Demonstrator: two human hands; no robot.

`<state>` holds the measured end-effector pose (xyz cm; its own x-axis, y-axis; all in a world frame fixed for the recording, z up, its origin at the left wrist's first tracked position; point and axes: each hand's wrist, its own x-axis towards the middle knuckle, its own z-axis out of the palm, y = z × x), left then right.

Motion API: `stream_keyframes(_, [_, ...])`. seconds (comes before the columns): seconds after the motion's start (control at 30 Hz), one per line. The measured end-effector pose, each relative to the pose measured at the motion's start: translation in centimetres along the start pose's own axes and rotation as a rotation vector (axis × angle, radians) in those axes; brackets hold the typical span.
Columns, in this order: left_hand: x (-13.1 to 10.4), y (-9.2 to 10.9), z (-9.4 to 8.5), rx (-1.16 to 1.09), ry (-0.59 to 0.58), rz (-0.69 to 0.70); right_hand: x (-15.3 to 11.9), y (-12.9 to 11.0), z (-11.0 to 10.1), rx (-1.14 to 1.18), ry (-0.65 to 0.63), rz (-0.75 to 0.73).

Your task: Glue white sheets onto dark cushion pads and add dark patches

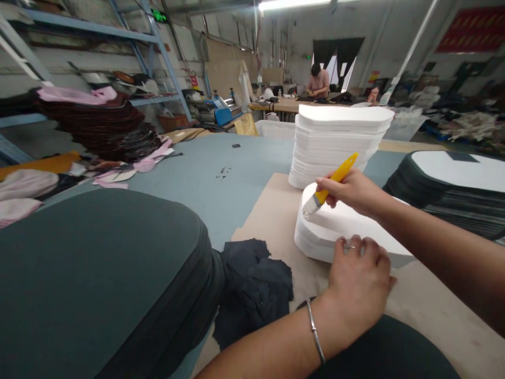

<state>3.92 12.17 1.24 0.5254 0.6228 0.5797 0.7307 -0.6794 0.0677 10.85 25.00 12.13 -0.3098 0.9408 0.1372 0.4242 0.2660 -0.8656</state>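
My right hand (349, 190) is closed round the yellow handle of a paintbrush (331, 181). The brush's pale bristles touch the top of a low stack of white shaped sheets (355, 226), near its left end. My left hand (361, 273), with a ring and a bracelet, rests against the near side of that stack, fingers bent over its edge; the fingertips are partly hidden. Beneath my left forearm lies a dark rounded piece (390, 350). Behind the low stack stands a taller white stack (335, 147). A crumpled dark cloth (256, 284) lies to the left of my left hand.
A large stack of dark green pieces (98, 273) fills the near left. Another dark stack with a white top (461, 173) stands at the right. Brown board (272, 210) covers part of the blue-grey table (197, 173). Far back, a person (319, 81) works at another table.
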Motion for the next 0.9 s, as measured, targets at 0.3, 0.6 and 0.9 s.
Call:
stream_keyframes(0.3, [-0.1,0.1,-0.9,0.018,-0.007,-0.023,8.5,2.3,-2.0,-0.014,0.311,0.071])
stream_keyframes(0.6, [0.1,-0.1,-1.2,0.025,-0.044,-0.018,8.6,1.9,-7.8,-0.128,-0.092,0.052])
stream_keyframes(0.9, [0.4,-0.2,-0.8,0.008,-0.047,-0.024,3.5,5.7,-15.6,-0.296,-0.011,0.188])
